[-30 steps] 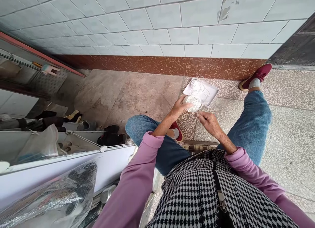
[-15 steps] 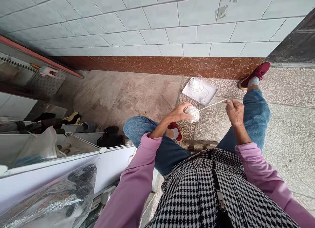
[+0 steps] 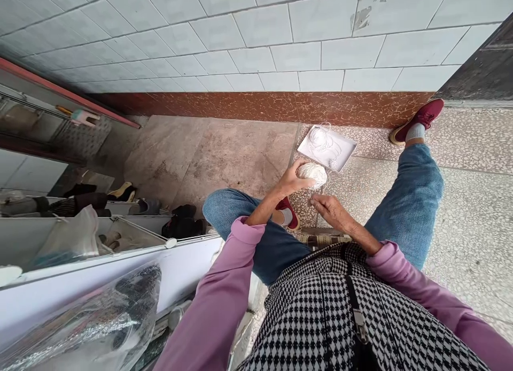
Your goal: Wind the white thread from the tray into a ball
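Left hand (image 3: 292, 180) cups yarn ball (image 3: 313, 175) in fingers, likely steadying it. Right hand (image 3: 332, 208) just bodyward, fingers pinched narrow; strand grip unclear. Beyond fingers, tray (image 3: 342, 159) corrals loose yarn (image 3: 319, 138).

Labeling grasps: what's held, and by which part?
Left hand holds the white yarn ball by its left side. Right hand is close by; whether it pinches anything can't be told.

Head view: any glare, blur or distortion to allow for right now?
Head view: glints on the clear plastic at lower left; wide-angle stretch, wall tiles slanting toward the left edge. Also head view: the white ball in the left hand looks pale, individual strands hard to separate.
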Demonstrator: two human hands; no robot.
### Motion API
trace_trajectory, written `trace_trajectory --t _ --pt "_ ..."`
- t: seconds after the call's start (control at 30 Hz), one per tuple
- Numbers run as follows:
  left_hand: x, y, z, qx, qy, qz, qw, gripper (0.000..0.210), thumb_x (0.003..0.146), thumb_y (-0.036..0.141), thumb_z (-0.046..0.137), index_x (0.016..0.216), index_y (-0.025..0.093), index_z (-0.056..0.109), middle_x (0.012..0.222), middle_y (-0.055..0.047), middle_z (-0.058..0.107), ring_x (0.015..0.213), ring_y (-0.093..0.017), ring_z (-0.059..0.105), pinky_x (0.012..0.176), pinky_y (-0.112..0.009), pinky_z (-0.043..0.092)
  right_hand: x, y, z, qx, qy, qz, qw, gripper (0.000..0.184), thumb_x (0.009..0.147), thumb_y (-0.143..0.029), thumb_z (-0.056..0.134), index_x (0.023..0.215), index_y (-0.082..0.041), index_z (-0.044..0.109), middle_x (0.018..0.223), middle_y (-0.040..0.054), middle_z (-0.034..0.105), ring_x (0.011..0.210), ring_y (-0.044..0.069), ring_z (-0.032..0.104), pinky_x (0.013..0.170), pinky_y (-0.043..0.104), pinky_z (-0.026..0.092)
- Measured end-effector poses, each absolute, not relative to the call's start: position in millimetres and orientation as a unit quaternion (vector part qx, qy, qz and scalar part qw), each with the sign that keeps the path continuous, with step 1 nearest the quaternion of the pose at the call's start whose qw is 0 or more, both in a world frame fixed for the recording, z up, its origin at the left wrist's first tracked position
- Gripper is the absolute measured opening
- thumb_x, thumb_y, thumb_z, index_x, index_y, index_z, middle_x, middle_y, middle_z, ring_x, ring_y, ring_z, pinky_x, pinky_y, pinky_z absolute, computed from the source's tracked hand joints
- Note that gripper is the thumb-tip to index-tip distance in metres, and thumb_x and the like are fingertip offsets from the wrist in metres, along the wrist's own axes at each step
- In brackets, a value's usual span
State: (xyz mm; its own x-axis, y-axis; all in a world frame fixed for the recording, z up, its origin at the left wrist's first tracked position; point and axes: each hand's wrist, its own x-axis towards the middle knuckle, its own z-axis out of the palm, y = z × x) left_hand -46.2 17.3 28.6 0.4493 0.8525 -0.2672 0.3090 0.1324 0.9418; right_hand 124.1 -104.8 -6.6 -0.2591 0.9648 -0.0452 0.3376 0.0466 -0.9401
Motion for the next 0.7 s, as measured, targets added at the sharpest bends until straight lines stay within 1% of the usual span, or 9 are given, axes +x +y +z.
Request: trace_trajectory --t 0.1,0.17,0.2,0.27,0.37,0.47,0.57,0.63,0.7 --pt "-48 18 26 0.712 0.449 0.223 0.491 0.072 0.061 0.031 0.087 0.129 0.018 0.067 0.132 -0.011 0.07 0.129 -0.033 0.063 0.116 -0.046 0.049 148 -102 23 -0.486 -0.67 0.453 0.331 0.046 0.11 -0.053 0.051 0.08 -0.021 0.067 0.067 0.0003 0.058 0.063 0.017 0.051 0.068 0.032 0.04" --pt "-48 18 25 0.748 0.412 0.209 0.477 0.07 0.06 0.026 0.087 0.127 0.019 0.07 0.134 -0.012 0.068 0.131 -0.034 0.061 0.12 -0.048 0.046 171 -94 40 -0.489 -0.667 0.442 0.349 0.048 0.109 -0.058 0.054 0.083 -0.02 0.07 0.07 0.0012 0.06 0.065 0.017 0.053 0.068 0.033 0.04" --pt "-48 17 24 0.754 0.389 0.194 0.492 0.069 0.06 0.025 0.088 0.126 0.019 0.071 0.134 -0.012 0.068 0.131 -0.035 0.061 0.12 -0.049 0.045 182 -88 46 -0.495 -0.66 0.433 0.362 0.049 0.107 -0.061 0.057 0.083 -0.02 0.072 0.071 0.0014 0.061 0.065 0.017 0.053 0.068 0.033 0.04" --pt "-48 16 24 0.736 0.333 0.156 0.568 0.07 0.06 0.027 0.089 0.128 0.021 0.072 0.135 -0.011 0.069 0.129 -0.035 0.062 0.117 -0.05 0.046 201 -75 51 -0.513 -0.639 0.421 0.39 0.05 0.101 -0.066 0.065 0.082 -0.02 0.073 0.069 0.0005 0.059 0.064 0.016 0.049 0.066 0.032 0.038" --pt "-48 15 25 0.649 0.251 0.128 0.707 0.076 0.06 0.034 0.092 0.132 0.022 0.071 0.134 -0.011 0.07 0.122 -0.033 0.066 0.107 -0.044 0.051 211 -58 40 -0.517 -0.59 0.45 0.426 0.053 0.091 -0.071 0.075 0.078 -0.02 0.072 0.064 -0.0021 0.052 0.06 0.013 0.041 0.06 0.031 0.033" --pt "-47 13 26 0.563 0.232 0.168 0.775 0.082 0.056 0.037 0.095 0.132 0.022 0.069 0.128 -0.011 0.073 0.116 -0.031 0.069 0.096 -0.039 0.054 192 -56 13 -0.515 -0.515 0.509 0.458 0.061 0.085 -0.082 0.073 0.075 -0.022 0.067 0.058 -0.0047 0.046 0.053 0.012 0.033 0.053 0.029 0.028" --pt "-46 14 25 0.508 0.264 0.238 0.784 0.082 0.055 0.04 0.094 0.13 0.022 0.065 0.125 -0.011 0.073 0.113 -0.03 0.069 0.092 -0.037 0.054 159 -70 -11 -0.533 -0.468 0.527 0.467 0.069 0.083 -0.092 0.063 0.07 -0.024 0.057 0.053 -0.0055 0.041 0.049 0.012 0.031 0.05 0.029 0.026" --pt "-46 18 21 0.504 0.313 0.277 0.756 0.081 0.055 0.042 0.092 0.128 0.022 0.062 0.123 -0.009 0.072 0.112 -0.029 0.068 0.093 -0.036 0.053 140 -83 -15 -0.529 -0.498 0.523 0.446 0.068 0.089 -0.089 0.058 0.07 -0.024 0.056 0.055 -0.0041 0.044 0.052 0.013 0.036 0.052 0.029 0.029" --pt "-45 22 17 0.546 0.372 0.301 0.687 0.081 0.054 0.04 0.09 0.127 0.02 0.06 0.122 -0.008 0.07 0.114 -0.029 0.066 0.097 -0.037 0.052 130 -94 -11 -0.518 -0.549 0.51 0.414 0.063 0.098 -0.081 0.054 0.073 -0.023 0.059 0.059 -0.0027 0.047 0.057 0.014 0.04 0.057 0.03 0.033"
